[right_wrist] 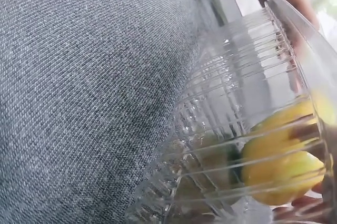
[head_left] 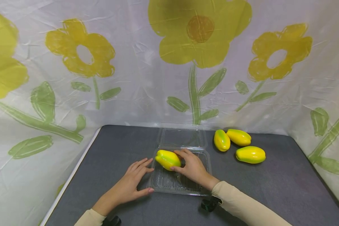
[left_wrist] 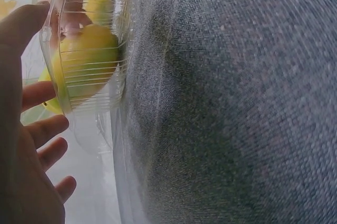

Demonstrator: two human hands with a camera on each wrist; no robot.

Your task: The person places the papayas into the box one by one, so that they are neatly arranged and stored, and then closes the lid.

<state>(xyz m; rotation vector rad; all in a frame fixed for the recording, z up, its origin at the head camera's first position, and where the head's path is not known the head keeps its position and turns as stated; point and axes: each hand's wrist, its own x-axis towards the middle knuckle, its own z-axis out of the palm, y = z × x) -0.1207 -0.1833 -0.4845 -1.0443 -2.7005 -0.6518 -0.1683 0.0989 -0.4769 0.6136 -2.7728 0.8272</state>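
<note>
My right hand (head_left: 194, 168) grips a glossy yellow papaya (head_left: 167, 159) with a green streak, thumb on the near side and fingers on the far side. The fruit lies in the left back part of a clear plastic clamshell container (head_left: 180, 191), whose lid (head_left: 183, 138) is folded open toward the back. At the container's left edge, my left hand (head_left: 128, 183) has its fingers spread, fingertips right at the rim. Through the ribbed clear wall (right_wrist: 247, 71) in the right wrist view, the papaya (right_wrist: 281, 169) shows beside the right fingers.
Several more fruits of the same kind sit right of the lid: an upright-lying papaya (head_left: 222, 140), one behind it (head_left: 239, 137) and a nearer one (head_left: 250, 154). A flower-printed curtain (head_left: 135, 78) borders the dark cloth-covered table (head_left: 271, 185) at the back and sides.
</note>
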